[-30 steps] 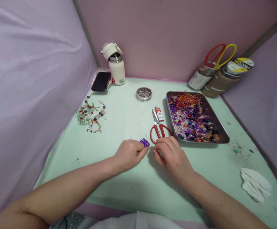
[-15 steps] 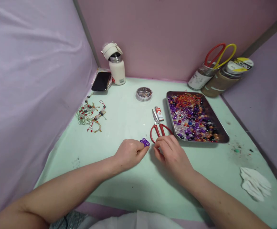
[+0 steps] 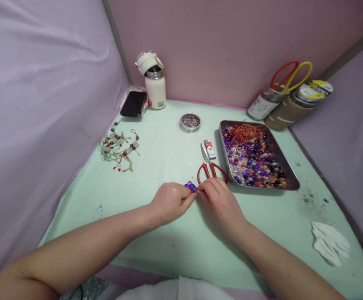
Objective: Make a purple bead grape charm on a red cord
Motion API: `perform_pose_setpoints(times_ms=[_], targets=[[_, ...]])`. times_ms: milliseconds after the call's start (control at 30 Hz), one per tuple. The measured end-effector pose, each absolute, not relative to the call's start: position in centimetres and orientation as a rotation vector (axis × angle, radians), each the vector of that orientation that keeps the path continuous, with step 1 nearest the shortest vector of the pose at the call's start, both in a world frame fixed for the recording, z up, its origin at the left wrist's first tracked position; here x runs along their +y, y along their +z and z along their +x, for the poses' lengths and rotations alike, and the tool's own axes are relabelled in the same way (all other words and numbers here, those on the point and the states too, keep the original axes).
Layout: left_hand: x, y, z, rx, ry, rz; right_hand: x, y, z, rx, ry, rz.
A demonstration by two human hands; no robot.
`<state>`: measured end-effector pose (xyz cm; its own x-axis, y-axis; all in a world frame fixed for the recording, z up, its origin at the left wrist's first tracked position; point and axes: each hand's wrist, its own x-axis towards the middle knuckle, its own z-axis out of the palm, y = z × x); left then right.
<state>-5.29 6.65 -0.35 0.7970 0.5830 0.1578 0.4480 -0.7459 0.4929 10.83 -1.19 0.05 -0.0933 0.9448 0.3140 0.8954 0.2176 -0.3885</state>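
A small cluster of purple beads (image 3: 190,186) is pinched between the thumb and fingers of my left hand (image 3: 171,202), over the middle of the table. My right hand (image 3: 222,204) is closed, its thumb and index fingertips pressed together at the right edge of the cluster. What those fingertips grip, perhaps a thread, is too small to make out. Just beyond my right hand lie red-handled scissors (image 3: 204,171), partly covered by its knuckles. Beside their blades rests a red and white lighter (image 3: 210,150).
A metal tray (image 3: 289,166) of mixed beads and red-orange cord stands at right. Behind it are two jars (image 3: 289,111), one holding yellow and red handles. A round clear case (image 3: 190,122), bottle (image 3: 155,89), phone (image 3: 134,104), strung beads (image 3: 119,148) and white glove (image 3: 330,243) lie around.
My right hand has moved left to the bead cluster, and its fingertips have closed there. My left hand keeps its pinch on the beads. The view has shifted slightly.
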Motion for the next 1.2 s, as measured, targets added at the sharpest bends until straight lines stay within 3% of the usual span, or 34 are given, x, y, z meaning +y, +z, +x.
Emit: perform_pose_setpoints(times_ms=[300,633,1200], targets=[[6.5,-0.4,-5.4,0.723,0.391,2.643,0.3,1.4,11.0,-1.550,0.852,-1.753],[6.6,-0.8,-5.7,0.627,0.458,2.694,4.1,2.6,12.9,-1.594,1.548,-1.583],[6.6,-0.9,-5.8,0.638,0.447,2.692,4.0,3.0,12.7,-1.450,1.707,-1.380]])
